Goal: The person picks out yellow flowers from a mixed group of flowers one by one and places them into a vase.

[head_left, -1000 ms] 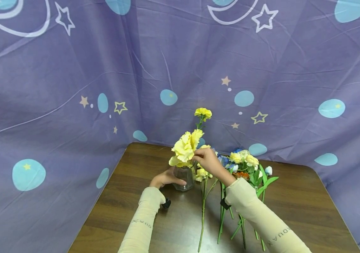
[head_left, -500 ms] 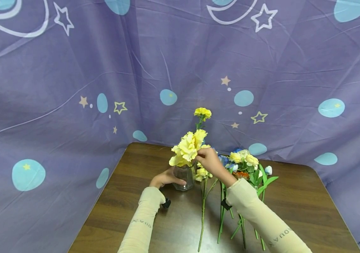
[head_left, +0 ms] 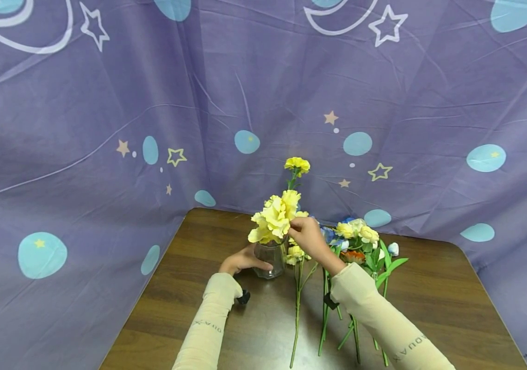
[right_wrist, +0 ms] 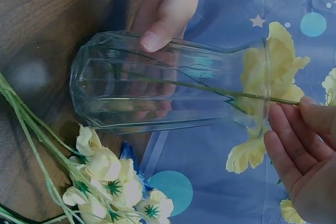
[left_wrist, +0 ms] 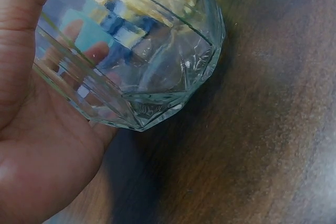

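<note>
1. At the back-centre of the wooden table (head_left: 430, 298), a clear ribbed glass vase (head_left: 269, 259) stands upright on its base.
2. L hand (head_left: 241, 261) grips the vase from the left side: thumb (right_wrist: 157, 38) across the front wall, other fingers seen thru the glass in the left wrist view.
3. R hand (head_left: 308, 237) is up at the vase mouth, thumb + fingertips pinching a thin green stem (right_wrist: 210, 87) just outside the rim; the stem runs down inside the vase.
4. Yellow blooms (head_left: 276, 217) sit at and above the rim, touching the R fingers; one taller yellow flower (head_left: 297, 165) rises behind them.
5. Just right of the vase, loose flowers (head_left: 356, 239) lie flat on the table, stems toward the person – yellow, white, blue, orange heads.
6. Purple star-and-moon cloth (head_left: 106, 154) hangs behind and at both sides.
</note>
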Available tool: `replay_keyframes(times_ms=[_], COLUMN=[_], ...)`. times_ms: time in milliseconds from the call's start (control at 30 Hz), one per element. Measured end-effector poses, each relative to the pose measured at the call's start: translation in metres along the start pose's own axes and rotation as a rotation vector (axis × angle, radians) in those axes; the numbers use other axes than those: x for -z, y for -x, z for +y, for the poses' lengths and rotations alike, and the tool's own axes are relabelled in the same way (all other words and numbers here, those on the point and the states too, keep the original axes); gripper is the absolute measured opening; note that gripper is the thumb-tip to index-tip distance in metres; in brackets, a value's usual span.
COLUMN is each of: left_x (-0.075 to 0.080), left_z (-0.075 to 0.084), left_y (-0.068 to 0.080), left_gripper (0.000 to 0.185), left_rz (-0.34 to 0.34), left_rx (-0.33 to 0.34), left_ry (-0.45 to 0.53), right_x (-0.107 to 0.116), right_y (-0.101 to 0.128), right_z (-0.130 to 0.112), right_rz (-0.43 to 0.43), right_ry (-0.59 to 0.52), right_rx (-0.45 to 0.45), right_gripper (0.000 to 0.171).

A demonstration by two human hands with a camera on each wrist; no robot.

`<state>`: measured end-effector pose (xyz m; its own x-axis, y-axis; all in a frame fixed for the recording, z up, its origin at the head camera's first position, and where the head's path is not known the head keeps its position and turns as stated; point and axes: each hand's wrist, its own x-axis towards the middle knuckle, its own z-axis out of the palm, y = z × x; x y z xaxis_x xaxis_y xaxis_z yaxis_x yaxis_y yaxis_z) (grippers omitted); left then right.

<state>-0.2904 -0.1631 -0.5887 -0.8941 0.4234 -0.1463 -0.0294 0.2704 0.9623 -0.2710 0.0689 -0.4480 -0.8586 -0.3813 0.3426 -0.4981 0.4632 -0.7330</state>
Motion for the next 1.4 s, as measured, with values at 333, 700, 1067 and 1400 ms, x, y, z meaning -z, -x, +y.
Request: replay_keyframes(times_ms=[333,700,1067,1400], left_x=[-0.001,-0.001,0.0,-0.001], left_z=[-0.001,0.0,-0.002,-0.002], left_y=[0.0,0.001,0.001,0.0], left_gripper=[0.119,0.115,0.122,0.121], left_rz=[0.003,0.012,0.021,0.008], left_rx=[-0.036,0.003,0.029,-0.006], left_ry=[-0.01,-0.002,-0.021,-0.011], right_x=[-0.001,-0.004,-0.005,-0.009], right_y=[0.001,0.008,0.013,0.013], right_z=[0.001,0.004,0.001,0.004], right_rz=[0.05,0.073,0.114,0.057], right_ry=[0.023,0.021,0.074,0.202], right_rx=[-0.007,0.004,-0.004,0.038], right_gripper=[0.047,0.039,0.026,0.033])
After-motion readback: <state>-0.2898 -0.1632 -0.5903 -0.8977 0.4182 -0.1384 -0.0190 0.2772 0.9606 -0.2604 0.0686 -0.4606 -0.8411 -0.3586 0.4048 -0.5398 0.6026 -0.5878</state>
